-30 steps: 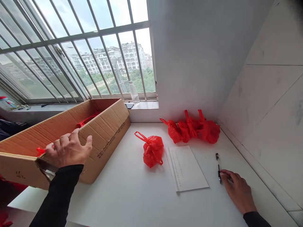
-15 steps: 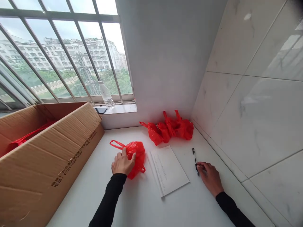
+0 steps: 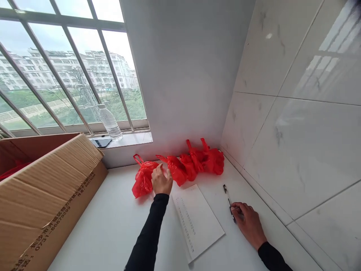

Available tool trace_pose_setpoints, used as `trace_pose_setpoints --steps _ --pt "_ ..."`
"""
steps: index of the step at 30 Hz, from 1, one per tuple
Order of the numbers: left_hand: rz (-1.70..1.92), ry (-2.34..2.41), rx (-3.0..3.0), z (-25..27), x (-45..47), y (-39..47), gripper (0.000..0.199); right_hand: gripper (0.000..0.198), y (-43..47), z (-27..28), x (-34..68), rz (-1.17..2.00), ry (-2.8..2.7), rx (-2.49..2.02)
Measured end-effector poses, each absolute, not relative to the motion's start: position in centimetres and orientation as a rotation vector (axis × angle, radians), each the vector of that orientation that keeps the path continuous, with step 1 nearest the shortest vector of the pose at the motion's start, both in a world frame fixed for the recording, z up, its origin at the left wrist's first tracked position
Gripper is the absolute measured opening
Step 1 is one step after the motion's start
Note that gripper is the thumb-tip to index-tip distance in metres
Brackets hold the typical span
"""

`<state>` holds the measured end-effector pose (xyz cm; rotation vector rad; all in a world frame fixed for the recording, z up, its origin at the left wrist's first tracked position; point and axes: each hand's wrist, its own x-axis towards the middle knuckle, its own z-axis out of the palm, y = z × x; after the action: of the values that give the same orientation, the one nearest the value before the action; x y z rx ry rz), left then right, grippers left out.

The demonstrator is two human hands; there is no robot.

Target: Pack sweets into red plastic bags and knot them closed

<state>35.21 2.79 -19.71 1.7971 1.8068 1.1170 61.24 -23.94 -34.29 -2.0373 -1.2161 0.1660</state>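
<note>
A knotted red plastic bag (image 3: 143,180) sits on the white table, its loop handle pointing up. Right against its right side is my left hand (image 3: 162,181), fingers apart and curved, with no bag seen gripped in them. Several more red plastic bags (image 3: 194,162) are bunched in a row by the wall, just right of that hand. At the right, my right hand (image 3: 249,223) rests on the table with curled fingers on the lower part of a black-and-clear pen (image 3: 229,201). Between the hands lies a white paper pad (image 3: 199,222) with columns of small handwritten marks.
A large cardboard box (image 3: 53,192) with red material inside stands at the left. On the window sill are a clear plastic bottle (image 3: 110,123) and a phone (image 3: 102,143). A marble-tiled wall (image 3: 310,158) borders the table on the right.
The bag under my left hand has moved away from me to beside the row by the wall, and that hand has come off it to the right. My right hand stays at the pen.
</note>
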Motion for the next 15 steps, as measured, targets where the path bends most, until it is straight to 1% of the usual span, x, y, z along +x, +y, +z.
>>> trace_pose_setpoints --steps 3,6,10,15 --pt "1.051 1.691 1.668 -20.8 37.7 3.4 0.038 0.041 -23.9 -34.1 61.2 0.165 -1.217 -2.04" --pt "1.077 1.53 1.539 -21.0 37.9 4.1 0.027 0.041 -23.8 -33.7 61.1 0.167 -1.21 -2.037" --pt "1.222 1.286 1.36 -19.8 35.9 2.8 0.027 0.037 -23.9 -33.2 60.7 0.171 -1.183 -2.016" --pt "1.349 1.03 1.097 -17.3 32.3 -3.5 0.026 0.036 -24.1 -32.2 60.7 0.198 -1.138 -1.959"
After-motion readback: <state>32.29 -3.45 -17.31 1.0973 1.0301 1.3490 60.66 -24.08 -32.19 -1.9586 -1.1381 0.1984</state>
